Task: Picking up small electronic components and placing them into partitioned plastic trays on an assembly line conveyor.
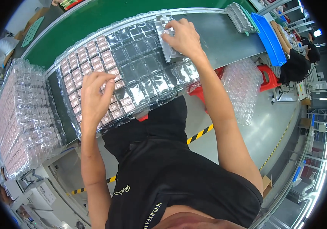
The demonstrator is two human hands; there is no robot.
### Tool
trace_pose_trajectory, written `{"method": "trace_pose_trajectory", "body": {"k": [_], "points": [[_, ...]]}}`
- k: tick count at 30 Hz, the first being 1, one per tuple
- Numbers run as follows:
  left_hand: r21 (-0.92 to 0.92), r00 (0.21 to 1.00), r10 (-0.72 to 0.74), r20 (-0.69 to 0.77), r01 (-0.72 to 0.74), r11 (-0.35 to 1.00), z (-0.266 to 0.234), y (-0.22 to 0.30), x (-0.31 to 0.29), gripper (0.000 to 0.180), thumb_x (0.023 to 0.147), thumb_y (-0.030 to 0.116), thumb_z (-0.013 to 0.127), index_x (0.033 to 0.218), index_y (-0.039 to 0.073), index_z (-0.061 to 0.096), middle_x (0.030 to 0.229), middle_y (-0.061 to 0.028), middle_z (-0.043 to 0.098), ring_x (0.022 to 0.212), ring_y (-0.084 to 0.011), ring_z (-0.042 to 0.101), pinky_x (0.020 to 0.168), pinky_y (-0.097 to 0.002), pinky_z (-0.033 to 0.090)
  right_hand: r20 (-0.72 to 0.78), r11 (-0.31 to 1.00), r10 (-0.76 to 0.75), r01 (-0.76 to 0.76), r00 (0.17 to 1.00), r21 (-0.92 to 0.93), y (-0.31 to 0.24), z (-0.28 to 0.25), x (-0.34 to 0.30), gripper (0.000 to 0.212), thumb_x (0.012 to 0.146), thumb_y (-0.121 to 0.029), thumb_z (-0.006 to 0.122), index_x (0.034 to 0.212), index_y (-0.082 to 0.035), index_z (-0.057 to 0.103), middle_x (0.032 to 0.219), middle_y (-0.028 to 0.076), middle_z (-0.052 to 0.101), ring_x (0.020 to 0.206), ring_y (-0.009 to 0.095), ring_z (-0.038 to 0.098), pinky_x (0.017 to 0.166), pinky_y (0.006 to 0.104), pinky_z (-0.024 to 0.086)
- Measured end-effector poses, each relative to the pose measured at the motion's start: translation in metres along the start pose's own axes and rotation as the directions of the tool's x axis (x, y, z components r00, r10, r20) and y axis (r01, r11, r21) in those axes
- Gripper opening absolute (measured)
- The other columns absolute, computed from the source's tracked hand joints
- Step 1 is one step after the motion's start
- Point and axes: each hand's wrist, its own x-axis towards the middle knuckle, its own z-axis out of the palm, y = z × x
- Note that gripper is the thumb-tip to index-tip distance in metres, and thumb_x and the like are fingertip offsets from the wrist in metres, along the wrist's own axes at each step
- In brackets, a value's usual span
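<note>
A clear plastic blister tray (142,70) lies in front of me, its left part filled with rows of small pink-silver square parts (82,57); the pockets on its right look bare. Over the filled part is my left hand (94,91), thumb and forefinger brought together at one of the pockets. Whatever is between those fingertips is too small to make out. On the tray's right side rests a slotted metal fixture (173,56). My right hand (186,38) reaches over this fixture, fingers curved, with thumb and forefinger apart.
Stacked filled trays (26,118) stand at left. A grey metal fixture (239,18) and blue bin (269,38) are at far right. Clear trays (243,87) sit by a red stool (268,78). A green belt (106,19) runs behind; a co-worker (300,63) is at right.
</note>
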Motion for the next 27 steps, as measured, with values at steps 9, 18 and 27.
{"method": "trace_pose_trajectory", "body": {"k": [9, 18, 27], "points": [[-0.064, 0.972, -0.148, -0.184, 0.139, 0.988, -0.037, -0.010, -0.042, 0.010, 0.085, 0.004, 0.065, 0.093, 0.004, 0.072, 0.093, -0.0085, 0.069, 0.090, -0.0250, 0.060, 0.081, -0.0342, 0.047, 0.053, 0.955, -0.290, 0.286, 0.955, 0.084, -0.006, 0.000, 0.019, 0.028, 0.081, -0.027, 0.072, 0.096, -0.004, 0.071, 0.095, 0.014, 0.067, 0.093, 0.032, 0.061, 0.085, 0.0409, 0.048], [0.062, 0.877, -0.218, -0.429, 0.269, 0.961, -0.069, -0.055, -0.087, 0.013, 0.089, 0.005, 0.063, 0.098, 0.004, 0.072, 0.096, -0.0078, 0.069, 0.092, -0.0217, 0.062, 0.080, -0.0327, 0.048, 0.222, 0.692, -0.697, 0.557, 0.682, 0.460, -0.125, 0.010, -0.070, 0.027, 0.085, -0.019, 0.070, 0.107, -0.004, 0.064, 0.099, 0.012, 0.063, 0.097, 0.032, 0.060, 0.083, 0.0403, 0.050], [-0.044, 0.817, -0.369, -0.444, 0.392, 0.919, -0.060, -0.102, -0.108, 0.015, 0.092, 0.009, 0.061, 0.100, 0.003, 0.072, 0.098, -0.0085, 0.069, 0.093, -0.0211, 0.062, 0.081, -0.0318, 0.048, 0.299, 0.721, -0.688, 0.579, 0.661, 0.380, -0.125, 0.022, -0.090, 0.031, 0.083, -0.018, 0.072, 0.110, -0.006, 0.064, 0.099, 0.010, 0.060, 0.094, 0.030, 0.056, 0.086, 0.0399, 0.046]]}}
